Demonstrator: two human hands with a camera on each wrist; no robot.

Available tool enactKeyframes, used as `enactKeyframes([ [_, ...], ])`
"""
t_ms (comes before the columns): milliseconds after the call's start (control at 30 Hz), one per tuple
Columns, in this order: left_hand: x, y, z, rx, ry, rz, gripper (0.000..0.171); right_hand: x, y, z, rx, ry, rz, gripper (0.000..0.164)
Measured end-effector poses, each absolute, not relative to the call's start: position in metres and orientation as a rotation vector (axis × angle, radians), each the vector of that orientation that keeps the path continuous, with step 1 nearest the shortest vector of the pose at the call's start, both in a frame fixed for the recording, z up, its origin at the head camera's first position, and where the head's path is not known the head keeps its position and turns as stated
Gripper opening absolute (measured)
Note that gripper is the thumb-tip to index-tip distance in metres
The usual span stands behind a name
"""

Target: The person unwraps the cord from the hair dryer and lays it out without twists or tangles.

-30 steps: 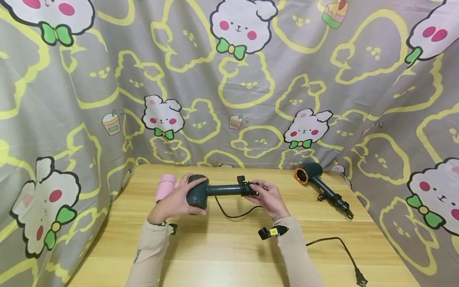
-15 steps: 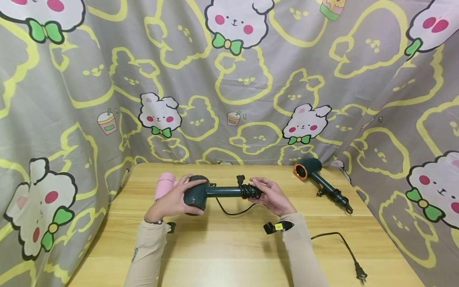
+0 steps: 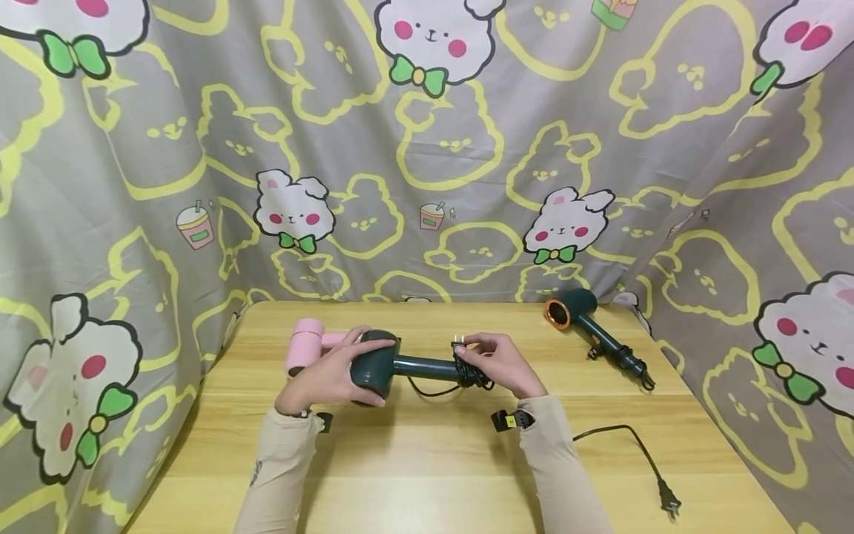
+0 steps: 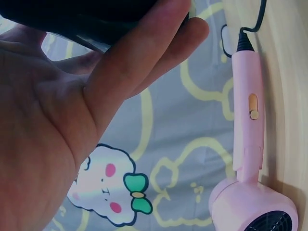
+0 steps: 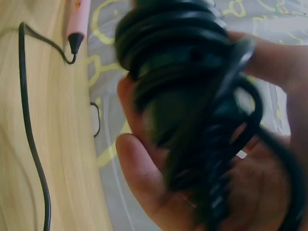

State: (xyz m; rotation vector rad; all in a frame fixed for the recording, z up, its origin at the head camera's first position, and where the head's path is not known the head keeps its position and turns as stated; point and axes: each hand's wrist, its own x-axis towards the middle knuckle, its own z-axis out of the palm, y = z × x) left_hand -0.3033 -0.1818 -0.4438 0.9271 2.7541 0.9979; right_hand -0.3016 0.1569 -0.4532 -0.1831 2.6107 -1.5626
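Note:
A dark green hair dryer [image 3: 427,367] is held above the table between both hands, its handle pointing right. My left hand [image 3: 327,378] grips the dryer's rounded head, thumb below and fingers above. At the handle's end, a black cord [image 5: 173,38] is wound in several coils. My right hand [image 3: 503,363] holds this wound end, with thumb and fingers at the plug [image 3: 457,345], whose prongs point up. In the right wrist view, the coils hide part of that hand. Behind my left hand lies a pink hair dryer [image 3: 307,348], partly covered in the head view.
A second dark green hair dryer [image 3: 579,305] with a copper-coloured ring lies at the back right, its cord wrapped round the handle. A loose black cord [image 3: 623,428] runs across the wooden table [image 3: 400,482] to a plug [image 3: 669,500]. Patterned curtains [image 3: 373,148] surround the table.
My right hand has shifted from the cord coils at the handle's end to the plug. The plug's prongs now point up, and the handle tilts slightly down at the right. My left hand keeps its grip.

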Motion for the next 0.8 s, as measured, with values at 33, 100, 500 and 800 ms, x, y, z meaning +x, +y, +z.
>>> enactKeyframes([
  [33,-0.303,-0.181,-0.444,0.929,2.753,0.994,0.097,-0.301,0.156,-0.452,-0.201,2.612,-1.566,0.033],
  [100,-0.304,-0.179,-0.445,0.937,2.751,0.986,0.096,-0.301,0.154,-0.451,-0.217,2.605,-1.584,0.028],
  [500,-0.305,-0.183,-0.447,0.902,2.745,1.029,0.102,-0.287,0.135,-0.439,-0.367,2.743,-1.822,0.021],
  [800,-0.308,-0.188,-0.445,0.907,2.748,1.086,0.100,-0.264,0.109,-0.422,-0.622,3.015,-1.790,0.015],
])
